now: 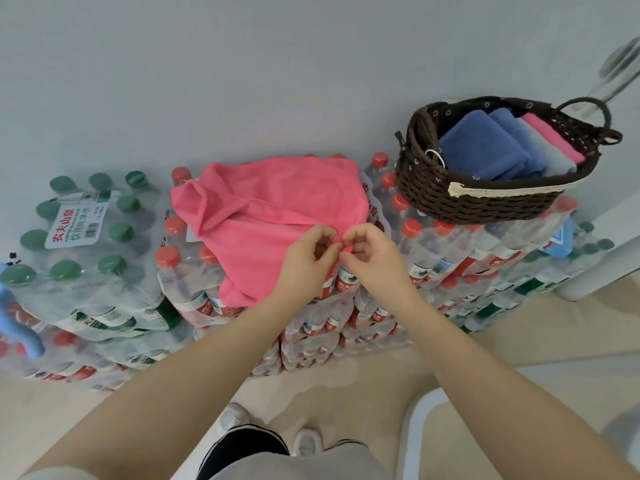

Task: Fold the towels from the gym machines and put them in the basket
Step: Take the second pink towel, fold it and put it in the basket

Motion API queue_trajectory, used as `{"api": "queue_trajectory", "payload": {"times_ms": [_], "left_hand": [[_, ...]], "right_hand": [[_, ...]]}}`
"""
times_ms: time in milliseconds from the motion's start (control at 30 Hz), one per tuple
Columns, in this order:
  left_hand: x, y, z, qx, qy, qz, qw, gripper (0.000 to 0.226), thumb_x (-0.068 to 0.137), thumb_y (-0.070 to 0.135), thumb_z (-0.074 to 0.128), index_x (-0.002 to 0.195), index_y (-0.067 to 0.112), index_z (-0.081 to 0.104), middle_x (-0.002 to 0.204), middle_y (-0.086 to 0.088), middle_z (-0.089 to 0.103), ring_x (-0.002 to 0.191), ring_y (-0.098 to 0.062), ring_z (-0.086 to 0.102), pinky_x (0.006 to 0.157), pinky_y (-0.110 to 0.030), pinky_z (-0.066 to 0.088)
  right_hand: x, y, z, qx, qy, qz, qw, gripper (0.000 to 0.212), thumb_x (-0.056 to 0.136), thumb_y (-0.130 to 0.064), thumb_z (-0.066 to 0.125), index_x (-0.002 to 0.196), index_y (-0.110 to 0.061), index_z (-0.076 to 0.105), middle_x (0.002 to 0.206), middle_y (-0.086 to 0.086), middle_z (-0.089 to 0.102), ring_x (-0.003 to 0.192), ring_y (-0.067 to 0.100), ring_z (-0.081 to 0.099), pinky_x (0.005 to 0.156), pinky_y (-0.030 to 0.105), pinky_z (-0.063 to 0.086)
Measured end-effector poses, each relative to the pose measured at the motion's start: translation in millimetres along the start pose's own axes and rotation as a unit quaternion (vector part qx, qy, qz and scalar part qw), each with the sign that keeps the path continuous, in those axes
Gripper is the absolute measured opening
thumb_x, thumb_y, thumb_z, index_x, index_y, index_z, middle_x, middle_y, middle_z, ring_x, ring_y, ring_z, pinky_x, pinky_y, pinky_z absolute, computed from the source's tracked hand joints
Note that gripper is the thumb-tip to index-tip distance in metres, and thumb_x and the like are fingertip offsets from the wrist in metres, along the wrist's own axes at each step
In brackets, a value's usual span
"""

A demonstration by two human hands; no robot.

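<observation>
A pink towel [273, 206] lies crumpled on top of stacked packs of red-capped water bottles [433, 258]. My left hand [308, 258] and my right hand [374, 258] meet at its near edge, and both pinch the pink cloth between thumb and fingers. A dark woven basket [478, 199] stands on the packs to the right. It holds folded towels: two dark blue [481, 150], one grey-blue and one pink [554, 136].
A pack of green-capped bottles [86, 230] sits to the left, with a blue cloth [20, 327] at the far left edge. A grey wall rises behind. White machine frame tubes [595, 268] stand at the right. My shoes [304, 441] are on the pale floor.
</observation>
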State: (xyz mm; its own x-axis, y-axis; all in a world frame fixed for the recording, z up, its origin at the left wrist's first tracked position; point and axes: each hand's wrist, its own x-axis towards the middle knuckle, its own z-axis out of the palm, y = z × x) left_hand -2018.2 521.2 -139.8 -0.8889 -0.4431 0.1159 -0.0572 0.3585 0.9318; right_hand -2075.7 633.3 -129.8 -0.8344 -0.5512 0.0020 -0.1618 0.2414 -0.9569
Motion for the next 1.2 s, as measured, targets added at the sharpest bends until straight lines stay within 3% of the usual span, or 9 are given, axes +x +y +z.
{"api": "queue_trajectory", "payload": {"times_ms": [100, 200, 333, 467, 633, 833, 967, 1067, 1200], "left_hand": [[-0.3, -1.6, -5.0, -0.035, 0.027, -0.024, 0.999, 0.007, 0.089, 0.012, 0.057, 0.089, 0.018, 0.06, 0.074, 0.013, 0.059, 0.063, 0.005, 0.051, 0.064, -0.011, 0.042], [-4.4, -4.5, -10.1, -0.028, 0.02, -0.026, 0.999, 0.007, 0.088, 0.012, 0.058, 0.088, 0.018, 0.062, 0.074, 0.013, 0.061, 0.064, 0.004, 0.053, 0.062, -0.01, 0.042], [-6.8, -6.6, -12.1, -0.038, 0.032, -0.03, 0.998, 0.009, 0.086, 0.009, 0.06, 0.088, 0.017, 0.063, 0.075, 0.015, 0.062, 0.063, 0.013, 0.054, 0.063, -0.004, 0.042], [-10.2, -3.8, -14.6, -0.047, 0.017, -0.029, 0.998, 0.014, 0.088, 0.008, 0.058, 0.082, 0.02, 0.064, 0.072, 0.013, 0.062, 0.061, 0.011, 0.053, 0.061, -0.004, 0.042], [-12.5, 0.2, -23.7, -0.027, 0.003, -0.025, 0.999, 0.027, 0.088, 0.012, 0.059, 0.073, 0.035, 0.06, 0.072, 0.017, 0.062, 0.064, 0.011, 0.054, 0.067, -0.007, 0.043], [-13.7, 3.2, -34.7, 0.005, -0.054, -0.034, 0.998, 0.01, 0.083, 0.022, 0.066, 0.077, 0.027, 0.059, 0.075, 0.002, 0.067, 0.073, -0.016, 0.062, 0.076, -0.035, 0.051], [-11.5, 10.7, -45.3, 0.035, -0.062, -0.016, 0.997, 0.011, 0.084, 0.016, 0.065, 0.081, 0.014, 0.054, 0.071, -0.005, 0.069, 0.069, -0.023, 0.067, 0.073, -0.034, 0.052], [-12.9, 21.5, -54.6, -0.076, -0.048, -0.058, 0.994, 0.019, 0.087, 0.006, 0.058, 0.072, 0.014, 0.049, 0.056, 0.004, 0.065, 0.053, -0.005, 0.062, 0.061, -0.02, 0.052], [-21.4, 38.8, -65.7, -0.258, -0.016, -0.149, 0.954, 0.028, 0.089, 0.001, 0.049, 0.065, 0.013, 0.044, 0.045, 0.004, 0.061, 0.043, -0.005, 0.057, 0.047, -0.015, 0.047]], "right_hand": [[2.4, -6.1, -4.0, -0.036, -0.05, -0.033, 0.998, 0.047, 0.076, 0.017, 0.043, 0.101, -0.021, 0.055, 0.093, -0.008, 0.058, 0.089, 0.003, 0.059, 0.082, 0.014, 0.049], [4.7, -9.9, -8.2, -0.098, -0.057, -0.063, 0.992, 0.03, 0.083, 0.011, 0.048, 0.103, -0.009, 0.061, 0.084, -0.009, 0.061, 0.076, -0.009, 0.061, 0.077, 0.007, 0.047], [10.6, -12.6, -8.2, -0.112, -0.076, -0.078, 0.988, 0.015, 0.085, 0.006, 0.055, 0.09, -0.006, 0.064, 0.082, 0.002, 0.065, 0.071, 0.003, 0.066, 0.076, 0.016, 0.054], [12.7, -18.5, -6.0, -0.148, -0.092, -0.098, 0.98, 0.014, 0.085, 0.003, 0.057, 0.085, -0.01, 0.06, 0.075, -0.005, 0.06, 0.063, 0.004, 0.065, 0.066, 0.011, 0.05], [11.9, -22.7, -1.3, -0.144, -0.075, -0.081, 0.983, 0.013, 0.085, -0.001, 0.058, 0.085, -0.014, 0.057, 0.068, -0.005, 0.061, 0.064, 0.01, 0.062, 0.07, 0.017, 0.05], [14.2, -27.2, 5.0, -0.174, -0.062, -0.072, 0.98, 0.022, 0.081, -0.005, 0.065, 0.088, -0.023, 0.053, 0.079, -0.011, 0.053, 0.069, 0.009, 0.055, 0.068, 0.015, 0.046], [12.3, -33.8, 8.7, -0.03, -0.078, -0.031, 0.996, 0.03, 0.083, 0.004, 0.059, 0.082, -0.026, 0.057, 0.085, -0.009, 0.061, 0.074, 0.001, 0.061, 0.076, 0.018, 0.052], [3.6, -31.4, 11.2, 0.103, -0.058, -0.019, 0.993, 0.024, 0.087, 0.007, 0.053, 0.092, -0.016, 0.056, 0.097, 0.0, 0.062, 0.075, 0.001, 0.065, 0.076, 0.021, 0.054], [-15.1, -32.2, 24.9, 0.06, -0.05, -0.109, 0.991, 0.019, 0.081, -0.003, 0.066, 0.082, -0.018, 0.053, 0.113, -0.001, 0.053, 0.09, -0.005, 0.059, 0.085, 0.021, 0.05]]}}
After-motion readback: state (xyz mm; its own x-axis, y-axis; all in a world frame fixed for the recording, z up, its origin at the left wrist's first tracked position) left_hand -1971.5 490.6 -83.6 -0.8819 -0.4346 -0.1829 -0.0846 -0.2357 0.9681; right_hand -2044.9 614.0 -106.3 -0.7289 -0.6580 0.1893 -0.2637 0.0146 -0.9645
